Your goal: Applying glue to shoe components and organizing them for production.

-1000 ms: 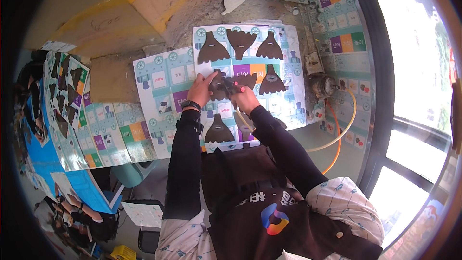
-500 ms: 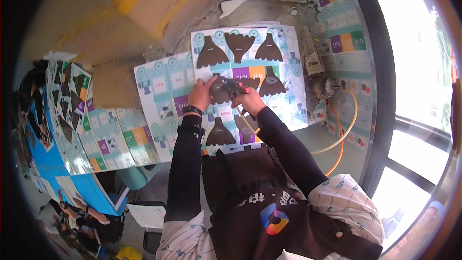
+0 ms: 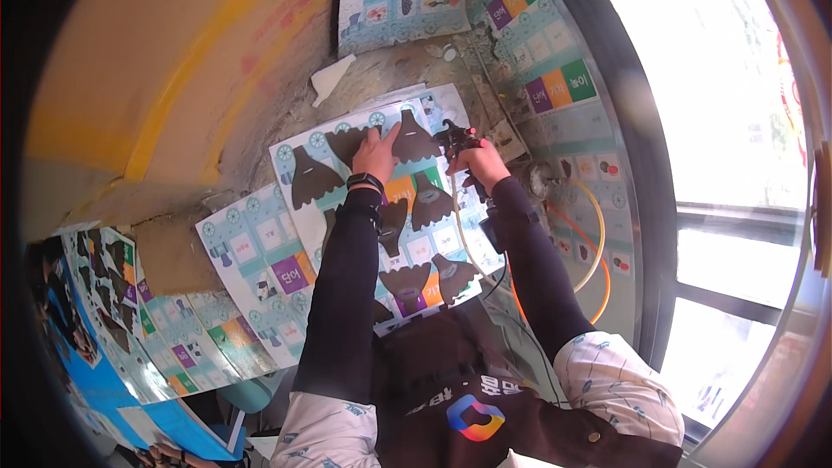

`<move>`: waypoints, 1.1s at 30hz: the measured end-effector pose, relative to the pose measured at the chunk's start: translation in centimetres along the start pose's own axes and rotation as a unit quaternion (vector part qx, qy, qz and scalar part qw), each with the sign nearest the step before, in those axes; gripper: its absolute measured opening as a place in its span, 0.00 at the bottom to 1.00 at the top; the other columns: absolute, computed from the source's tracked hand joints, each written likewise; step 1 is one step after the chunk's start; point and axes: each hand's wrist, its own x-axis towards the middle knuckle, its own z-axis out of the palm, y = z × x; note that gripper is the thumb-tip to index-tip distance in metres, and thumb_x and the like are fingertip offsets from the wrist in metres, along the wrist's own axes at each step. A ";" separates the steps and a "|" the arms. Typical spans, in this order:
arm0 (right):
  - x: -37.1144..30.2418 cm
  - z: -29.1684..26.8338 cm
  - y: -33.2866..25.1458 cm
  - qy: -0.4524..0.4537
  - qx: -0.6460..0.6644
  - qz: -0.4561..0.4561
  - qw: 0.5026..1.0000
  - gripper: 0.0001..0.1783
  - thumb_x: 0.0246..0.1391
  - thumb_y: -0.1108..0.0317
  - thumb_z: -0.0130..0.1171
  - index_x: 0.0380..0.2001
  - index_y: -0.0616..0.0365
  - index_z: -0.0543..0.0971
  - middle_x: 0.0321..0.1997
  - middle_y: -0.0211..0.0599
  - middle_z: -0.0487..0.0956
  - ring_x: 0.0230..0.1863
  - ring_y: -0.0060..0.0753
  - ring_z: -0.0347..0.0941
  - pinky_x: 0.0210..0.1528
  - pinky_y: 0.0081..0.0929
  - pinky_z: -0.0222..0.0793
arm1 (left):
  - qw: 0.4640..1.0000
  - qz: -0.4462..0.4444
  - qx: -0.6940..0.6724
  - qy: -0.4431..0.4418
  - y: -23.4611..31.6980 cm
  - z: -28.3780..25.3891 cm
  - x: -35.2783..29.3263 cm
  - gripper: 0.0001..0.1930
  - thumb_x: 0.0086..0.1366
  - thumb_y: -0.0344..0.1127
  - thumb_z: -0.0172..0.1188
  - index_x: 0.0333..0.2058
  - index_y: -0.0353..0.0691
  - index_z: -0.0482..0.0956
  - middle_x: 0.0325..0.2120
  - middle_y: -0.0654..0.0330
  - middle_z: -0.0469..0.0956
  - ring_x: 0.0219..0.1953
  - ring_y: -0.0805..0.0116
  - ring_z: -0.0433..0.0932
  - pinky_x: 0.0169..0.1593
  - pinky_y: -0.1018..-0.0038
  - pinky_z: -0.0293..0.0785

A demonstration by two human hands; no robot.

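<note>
My right hand [image 3: 485, 163] is closed around a black spray gun [image 3: 452, 139] with pinkish-red knobs, held over the right edge of a printed sheet [image 3: 449, 106]. A pale yellow hose [image 3: 598, 217] runs from the gun. Over the sheet's upper part, my left hand [image 3: 376, 161] has its fingers apart. Its fingertips touch or hover at a dark brown fan-shaped piece [image 3: 343, 144] with a scalloped edge. Another such piece [image 3: 418, 142] lies between the two hands. Several more lie around, among them one at upper left [image 3: 314, 180] and one below the gun [image 3: 431, 203].
Right of the sheet, an orange hose [image 3: 604, 286] hangs near a round metal fitting [image 3: 541, 178]. A white scrap [image 3: 332, 80] lies beyond the sheet. A cardboard wall [image 3: 173, 52] rises at the left, printed panels [image 3: 555, 91] and a window at the right. More dark pieces [image 3: 108, 264] lie far left.
Both hands have moved from a piece in the sheet's middle to its far edge. The spray gun has swung away to the right, farther from my left hand. The view has shifted too.
</note>
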 end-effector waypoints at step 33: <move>5.9 1.5 2.3 0.025 0.025 -0.006 0.999 0.10 0.44 0.71 0.55 0.23 0.69 0.80 0.17 0.37 0.78 0.19 0.31 0.77 0.15 0.26 0.67 | 0.994 0.019 0.032 -0.101 -1.4 1.0 3.2 0.40 0.50 0.35 0.70 0.62 0.64 0.63 0.45 0.46 0.68 0.46 0.48 0.75 0.47 0.61 0.74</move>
